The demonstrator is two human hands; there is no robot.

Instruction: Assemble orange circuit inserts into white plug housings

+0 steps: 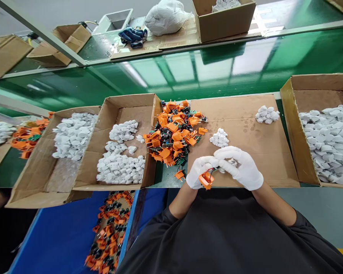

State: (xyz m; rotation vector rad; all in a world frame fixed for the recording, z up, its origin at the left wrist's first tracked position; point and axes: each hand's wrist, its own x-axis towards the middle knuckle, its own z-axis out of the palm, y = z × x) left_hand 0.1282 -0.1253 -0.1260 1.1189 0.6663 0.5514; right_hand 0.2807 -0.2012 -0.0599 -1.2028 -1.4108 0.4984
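My left hand (200, 172), in a white glove, is closed around an orange plug housing (206, 180) with dark and red wires and a small green circuit board coming out of it. My right hand (240, 167), also gloved in white, meets it with thumb and fingertips pinched at the board end; what exactly those fingertips grip is hidden. Just beyond my hands, a small heap of white pieces (220, 137) lies on the cardboard sheet (263, 152). More white pieces (232, 162) show partly behind my right hand. Left of my hands is a pile of orange plug housings with circuit boards (174, 133).
Cardboard boxes of white pieces stand at the left (150, 163) and right (303, 152). Another small white heap (267, 114) sits at the sheet's far right. A blue bin (65, 228) with orange parts is below left. Behind runs a green panel (171, 72) beneath a shelf.
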